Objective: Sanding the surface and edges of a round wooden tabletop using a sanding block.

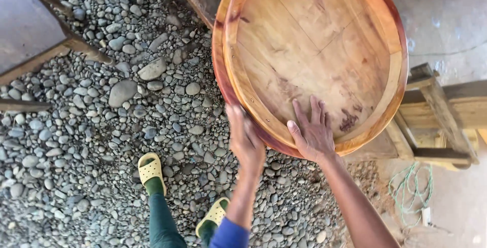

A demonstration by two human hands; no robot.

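A large round wooden tray (324, 35) with a raised reddish rim fills the upper middle of the view, tilted toward me. My left hand (245, 139) curls around the outside of its lower left rim and grips it. My right hand (313, 132) lies flat on the tray's inner face near the lower rim, fingers spread, holding nothing. A blue sleeve shows at my left elbow.
Grey river pebbles (101, 126) cover the ground. My feet in yellow sandals (150, 168) stand at the lower left. A wooden bench frame (436, 121) stands to the right on concrete, with green cord (411, 187) below it. Dark timber (45, 50) lies at the upper left.
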